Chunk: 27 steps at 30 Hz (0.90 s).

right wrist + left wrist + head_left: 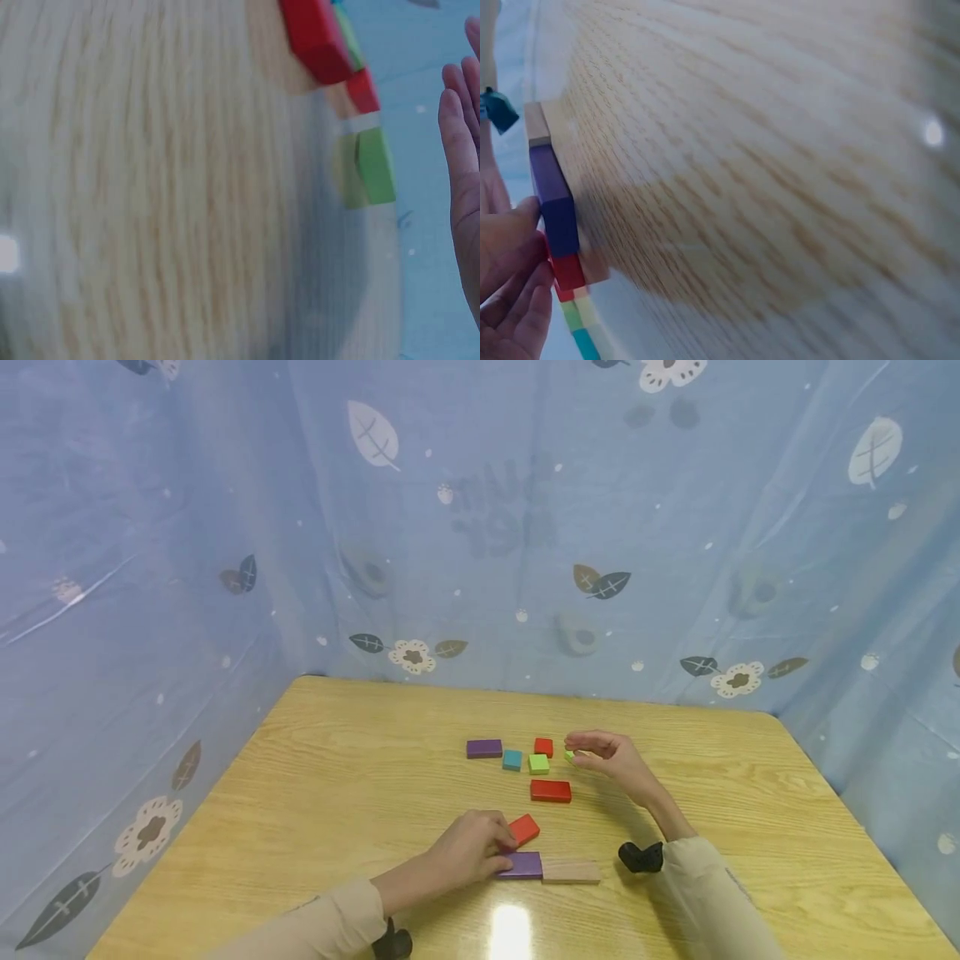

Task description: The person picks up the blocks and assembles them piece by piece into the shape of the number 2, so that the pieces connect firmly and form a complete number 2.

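Observation:
My left hand [471,846] is low over the table with bent fingers, its thumb at the left end of a purple block [525,865]. The fingers cover one end of a slanted red block [527,828]; whether they pinch it is hidden. In the left wrist view, the thumb touches the top of the purple block [549,176] and the fingertips are against the red block [568,271]. A plain wooden block [572,872] lies end to end with the purple one. My right hand [611,762], fingers extended, hovers by a green block [375,166], apart from it.
Beyond my left hand lie a second purple block [484,749], a blue block [512,761], a small red block [543,747], another green block [538,764] and a long red block [551,791]. A patterned blue curtain [480,527] encloses the wooden table [360,735].

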### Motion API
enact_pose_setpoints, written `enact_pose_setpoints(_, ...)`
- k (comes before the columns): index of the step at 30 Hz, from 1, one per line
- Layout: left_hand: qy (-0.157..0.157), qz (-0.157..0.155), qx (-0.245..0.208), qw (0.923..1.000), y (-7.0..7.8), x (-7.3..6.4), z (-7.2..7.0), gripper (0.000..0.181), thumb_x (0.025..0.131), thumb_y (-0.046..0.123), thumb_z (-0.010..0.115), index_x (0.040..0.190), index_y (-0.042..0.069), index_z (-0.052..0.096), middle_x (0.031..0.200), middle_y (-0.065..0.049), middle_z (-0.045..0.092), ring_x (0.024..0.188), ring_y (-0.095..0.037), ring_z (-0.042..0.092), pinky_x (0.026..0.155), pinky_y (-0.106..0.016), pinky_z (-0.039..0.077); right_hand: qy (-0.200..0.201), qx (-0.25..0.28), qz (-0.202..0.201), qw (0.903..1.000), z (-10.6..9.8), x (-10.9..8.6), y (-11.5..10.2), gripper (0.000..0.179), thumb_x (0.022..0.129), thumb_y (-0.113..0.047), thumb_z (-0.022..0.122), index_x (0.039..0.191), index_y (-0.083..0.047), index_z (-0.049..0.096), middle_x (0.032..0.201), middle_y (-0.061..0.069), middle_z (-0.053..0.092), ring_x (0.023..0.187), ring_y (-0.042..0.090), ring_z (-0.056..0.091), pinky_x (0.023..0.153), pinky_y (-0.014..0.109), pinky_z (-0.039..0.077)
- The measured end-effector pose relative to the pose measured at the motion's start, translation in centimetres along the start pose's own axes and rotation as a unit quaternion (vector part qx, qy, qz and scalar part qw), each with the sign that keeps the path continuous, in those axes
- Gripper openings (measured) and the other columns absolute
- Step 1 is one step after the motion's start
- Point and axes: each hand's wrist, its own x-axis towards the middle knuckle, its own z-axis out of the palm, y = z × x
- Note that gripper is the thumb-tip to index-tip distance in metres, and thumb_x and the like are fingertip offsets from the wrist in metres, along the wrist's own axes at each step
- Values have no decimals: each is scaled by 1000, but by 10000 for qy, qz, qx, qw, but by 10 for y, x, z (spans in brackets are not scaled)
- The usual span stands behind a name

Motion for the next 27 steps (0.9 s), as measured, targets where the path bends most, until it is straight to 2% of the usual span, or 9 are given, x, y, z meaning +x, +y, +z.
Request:
enact_pose_setpoints(7, 26, 30, 15, 10000, 0, 0, 1, 20, 77, 15, 80, 95, 8, 76, 93, 5, 68, 86, -3, 62, 79, -12, 48, -367, -322, 291, 9984, 3, 5, 13, 46, 82, -8, 75, 123, 5, 60, 127, 24, 57, 118, 28, 56, 96, 27, 47)
enact_pose_setpoints(11, -36, -9, -13, 10000, 0, 0, 0, 20, 78, 15, 79, 96, 8, 76, 93, 5, 68, 87, -3, 62, 79, -12, 48, -660, -464, 463, 9957, 11, 3, 17, 49, 81, -9, 76, 125, 5, 59, 125, 21, 60, 121, 34, 53, 99, 31, 45)
enact_pose_setpoints(15, -70, -15, -72, 9999, -1, 0, -1, 20, 78, 15, 79, 96, 8, 76, 93, 6, 67, 87, -2, 62, 78, -11, 48, -1013, -952, 514, 9890, 16, 2, 14, 48, 82, -9, 75, 125, 4, 59, 123, 19, 62, 119, 34, 55, 102, 38, 42)
enact_pose_setpoints(19, -66, 6, -83, 9999, -1, 0, -1, 20, 78, 15, 79, 96, 8, 76, 93, 6, 67, 86, -2, 62, 77, -11, 48, -1210, -1796, 220, 9760, 19, 5, 7, 39, 82, -8, 75, 118, 3, 64, 117, 17, 65, 109, 31, 61, 98, 40, 46)
enact_pose_setpoints(23, -88, -15, -74, 9999, -1, 0, -1, 20, 78, 16, 79, 97, 9, 76, 93, 6, 67, 87, -2, 62, 78, -11, 48, -1401, -2618, -139, 9548, 21, 7, -1, 32, 80, -8, 77, 109, 3, 68, 111, 16, 66, 102, 29, 63, 90, 39, 52)
enact_pose_setpoints(27, -113, -28, -28, 9999, -2, 1, -2, 20, 78, 16, 79, 97, 9, 76, 92, 6, 67, 86, -2, 61, 78, -11, 48, -1497, -3120, -339, 9376, 22, 5, -4, 31, 78, -7, 79, 106, 2, 69, 108, 14, 68, 101, 29, 63, 86, 37, 54)
